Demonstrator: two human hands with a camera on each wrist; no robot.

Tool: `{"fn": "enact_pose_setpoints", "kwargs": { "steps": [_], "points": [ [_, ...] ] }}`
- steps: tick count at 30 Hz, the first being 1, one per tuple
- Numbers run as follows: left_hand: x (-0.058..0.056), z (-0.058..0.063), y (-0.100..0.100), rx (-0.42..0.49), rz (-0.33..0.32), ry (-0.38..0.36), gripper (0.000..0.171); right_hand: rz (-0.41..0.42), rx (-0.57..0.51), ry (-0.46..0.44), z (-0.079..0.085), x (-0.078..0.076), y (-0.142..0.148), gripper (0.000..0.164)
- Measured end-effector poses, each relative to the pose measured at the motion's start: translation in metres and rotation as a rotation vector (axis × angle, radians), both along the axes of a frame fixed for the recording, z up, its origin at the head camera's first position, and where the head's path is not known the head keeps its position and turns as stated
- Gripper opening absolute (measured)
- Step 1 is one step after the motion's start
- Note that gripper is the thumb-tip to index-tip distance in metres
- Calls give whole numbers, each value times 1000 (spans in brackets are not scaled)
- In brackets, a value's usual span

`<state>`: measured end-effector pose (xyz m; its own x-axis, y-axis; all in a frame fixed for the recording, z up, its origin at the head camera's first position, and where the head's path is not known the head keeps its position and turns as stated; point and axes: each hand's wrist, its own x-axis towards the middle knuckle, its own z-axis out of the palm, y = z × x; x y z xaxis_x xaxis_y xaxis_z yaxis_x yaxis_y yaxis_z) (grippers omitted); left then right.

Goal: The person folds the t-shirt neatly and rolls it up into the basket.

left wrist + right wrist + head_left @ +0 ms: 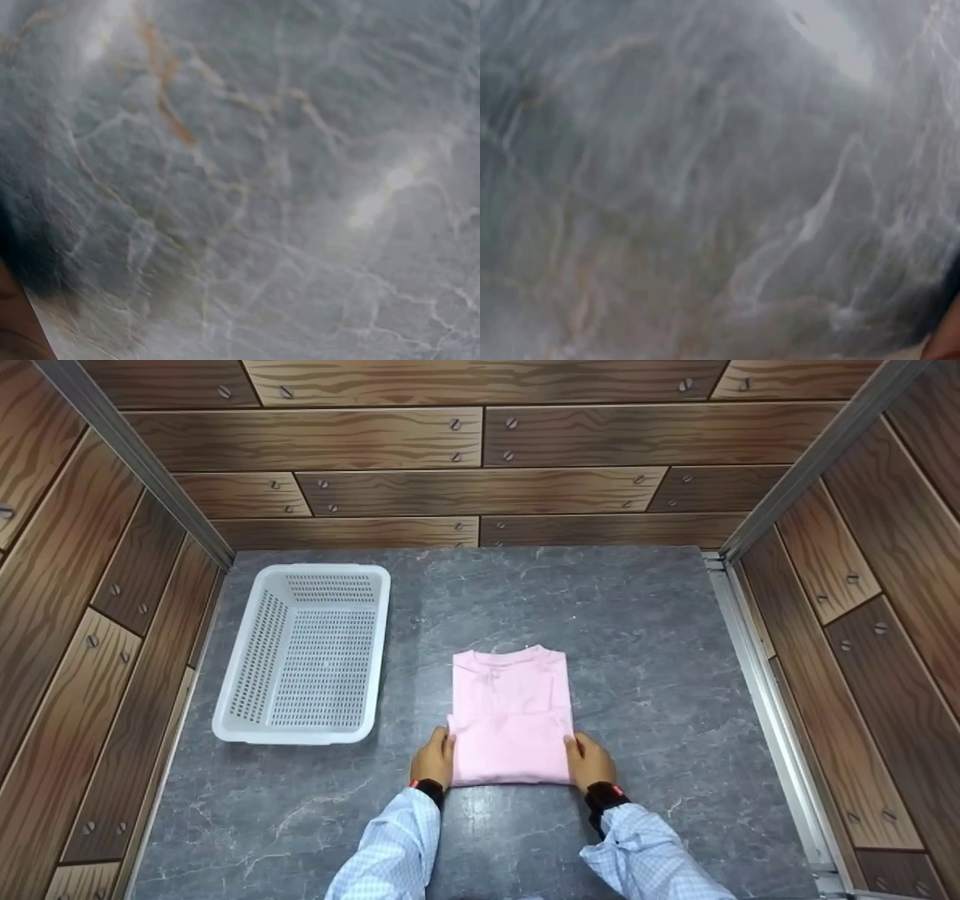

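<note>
A pink T-shirt [511, 742] lies folded on the grey marbled tabletop, its neckline pointing away from me. The lower part is turned up over the upper part, leaving a fold at the near edge. My left hand [433, 759] grips the left side of the folded layer, thumb on top. On the opposite side, my right hand [592, 761] holds the right edge the same way. The fingers under the cloth are hidden. Both wrist views show mostly blurred tabletop, with only a sliver of skin in a lower corner.
To the left stands a white perforated plastic basket [300, 736] with nothing in it. Wood-patterned walls [390, 439] enclose the back and both sides. A metal rail [776, 720] runs along the right edge of the tabletop [637, 622].
</note>
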<state>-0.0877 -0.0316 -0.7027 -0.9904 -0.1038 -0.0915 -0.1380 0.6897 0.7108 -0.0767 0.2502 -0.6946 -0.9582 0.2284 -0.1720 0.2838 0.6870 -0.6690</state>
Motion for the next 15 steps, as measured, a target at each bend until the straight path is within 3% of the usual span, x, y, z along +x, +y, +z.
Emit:
{"fn": "enact_pose_setpoints", "kwargs": {
  "steps": [7,10,12,15],
  "points": [
    [0,-1,0,-16,2,14,11,-29,-39,47,-1,6,0,22],
    [-1,0,1,-61,31,40,12,-42,-19,88,-1,6,-1,24],
    [-2,2,2,-123,42,119,17,-56,16,149,-2,6,-3,31],
    [-3,2,7,-243,2,314,32,-13,107,295,-3,3,-8,48]
  ]
}}
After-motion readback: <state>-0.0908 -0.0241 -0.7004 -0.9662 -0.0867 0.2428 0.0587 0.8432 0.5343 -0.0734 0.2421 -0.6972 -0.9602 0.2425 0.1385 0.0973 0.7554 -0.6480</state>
